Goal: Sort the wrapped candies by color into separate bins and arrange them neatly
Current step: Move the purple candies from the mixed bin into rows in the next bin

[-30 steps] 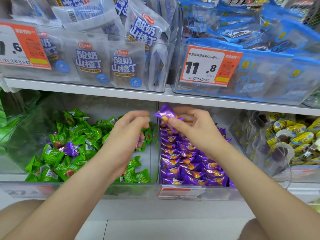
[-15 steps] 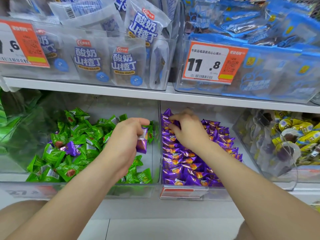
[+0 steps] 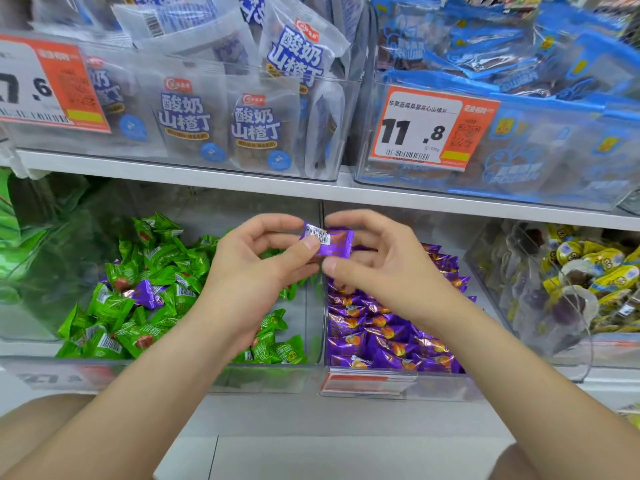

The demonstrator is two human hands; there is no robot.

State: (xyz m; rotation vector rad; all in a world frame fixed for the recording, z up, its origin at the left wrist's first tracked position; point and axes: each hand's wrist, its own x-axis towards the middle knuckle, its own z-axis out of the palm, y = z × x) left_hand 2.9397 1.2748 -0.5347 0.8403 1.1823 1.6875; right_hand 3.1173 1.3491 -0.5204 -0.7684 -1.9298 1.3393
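Lifted from beside the green bin half a second ago, the purple candy (image 3: pixel 327 242) now hangs above the divider between the two lower bins. The left hand (image 3: pixel 252 271) pinches its left end between thumb and forefinger. The right hand (image 3: pixel 384 268), up out of the purple bin (image 3: pixel 433 386), closes forefinger and thumb on its right end. Below lie rows of purple candies (image 3: pixel 381 334). One stray purple candy (image 3: pixel 145 294) sits among the green candies (image 3: pixel 156 271) in the green bin (image 3: pixel 242 375).

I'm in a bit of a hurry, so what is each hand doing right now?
Left hand: pinching a purple candy.
Right hand: fingers curled close around the same candy; whether it grips cannot be told.
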